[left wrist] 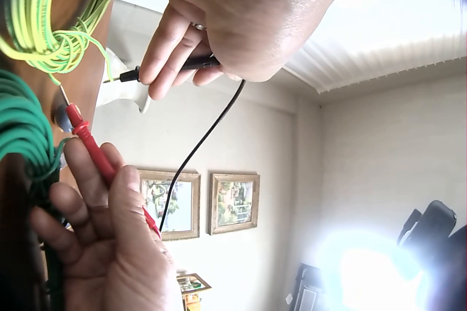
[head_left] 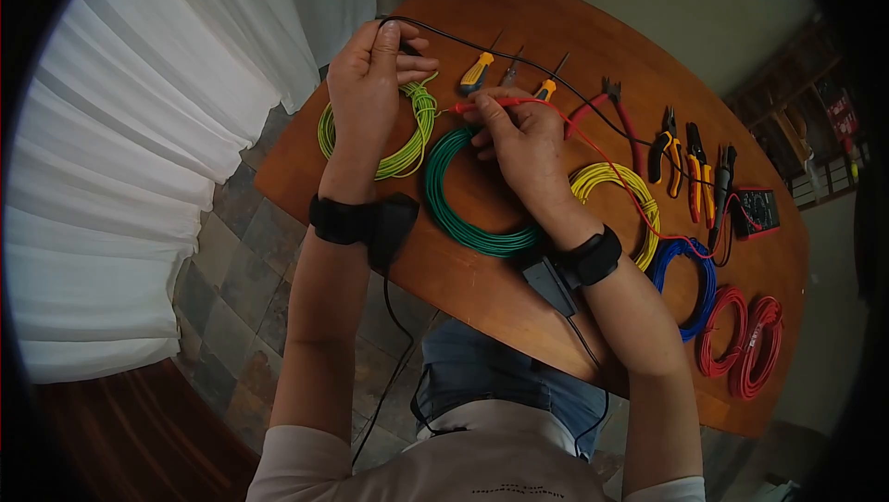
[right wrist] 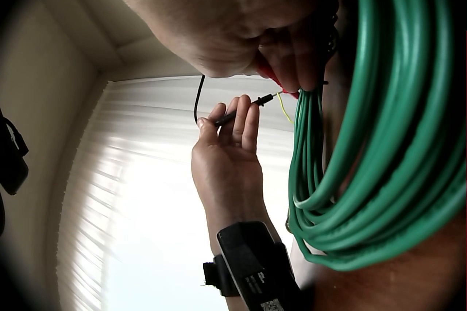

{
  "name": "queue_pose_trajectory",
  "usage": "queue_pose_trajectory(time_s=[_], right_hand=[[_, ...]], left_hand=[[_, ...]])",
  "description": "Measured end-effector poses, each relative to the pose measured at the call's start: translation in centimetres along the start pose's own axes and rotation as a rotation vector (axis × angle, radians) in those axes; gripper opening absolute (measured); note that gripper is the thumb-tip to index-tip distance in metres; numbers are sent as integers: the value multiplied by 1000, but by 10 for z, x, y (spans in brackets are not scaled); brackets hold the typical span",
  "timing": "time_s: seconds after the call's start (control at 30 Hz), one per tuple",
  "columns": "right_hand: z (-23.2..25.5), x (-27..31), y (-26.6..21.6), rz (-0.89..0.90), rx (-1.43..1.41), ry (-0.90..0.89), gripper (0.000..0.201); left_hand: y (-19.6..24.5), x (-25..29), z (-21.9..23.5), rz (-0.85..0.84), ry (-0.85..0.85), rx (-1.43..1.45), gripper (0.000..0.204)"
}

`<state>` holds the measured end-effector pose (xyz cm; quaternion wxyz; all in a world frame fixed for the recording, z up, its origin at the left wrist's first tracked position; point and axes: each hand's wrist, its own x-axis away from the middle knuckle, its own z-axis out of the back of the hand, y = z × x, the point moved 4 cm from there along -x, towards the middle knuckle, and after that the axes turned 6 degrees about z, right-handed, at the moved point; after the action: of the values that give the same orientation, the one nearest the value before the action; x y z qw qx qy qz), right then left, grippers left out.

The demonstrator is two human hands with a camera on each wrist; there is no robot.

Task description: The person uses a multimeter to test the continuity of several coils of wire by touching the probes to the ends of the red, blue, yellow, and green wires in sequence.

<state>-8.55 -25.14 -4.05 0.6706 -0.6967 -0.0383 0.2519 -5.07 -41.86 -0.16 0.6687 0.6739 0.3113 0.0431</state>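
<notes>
- The left hand (head_left: 375,85) was seen over the yellow-green wire coil (head_left: 407,145), near the far left edge of the wooden table (head_left: 482,294)
- A black test probe (left wrist: 171,67) was pinched between the fingers and thumb of that hand, with the black lead (head_left: 519,62) running from it across the table toward the multimeter (head_left: 757,210)
- In the right wrist view, the black probe tip was shown just beside a loose yellow-green wire end (right wrist: 283,109); whether the two touched could not be told
- The right hand (head_left: 523,145) was seen over the green wire coil (head_left: 454,215), just right of the left hand
- A red test probe (left wrist: 91,143) was gripped along its shaft by the curled fingers and thumb of the right hand, its metal tip pointed at the yellow-green strands
- The red lead (head_left: 630,187) was traced from the right hand over the yellow wire coil (head_left: 639,196) to the multimeter at the far right
- Three screwdrivers (head_left: 477,71) with yellow and orange handles were laid beyond the hands
- Pliers and cutters (head_left: 690,164) were set in a row between the screwdrivers and the multimeter
- A blue wire coil (head_left: 699,289) and two red wire coils (head_left: 750,345) were placed near the right front edge
- White curtains (head_left: 139,131) were visible to the left of the table, above a stone-tiled floor (head_left: 236,261)
</notes>
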Motion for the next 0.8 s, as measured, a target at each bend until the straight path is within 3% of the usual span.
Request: queue_pose_trajectory(time_s=[0.3,0.6,0.8], right_hand=[[6,-1,0,-84,-206,49,22],[1,1,-2,-34,3,-36,25],[-1,1,-3,5,7,4,19]], left_hand=[[11,3,0,-66,38,52,30],[0,0,1,-31,23,16,28],[-3,0,0,31,6,-16,28]])
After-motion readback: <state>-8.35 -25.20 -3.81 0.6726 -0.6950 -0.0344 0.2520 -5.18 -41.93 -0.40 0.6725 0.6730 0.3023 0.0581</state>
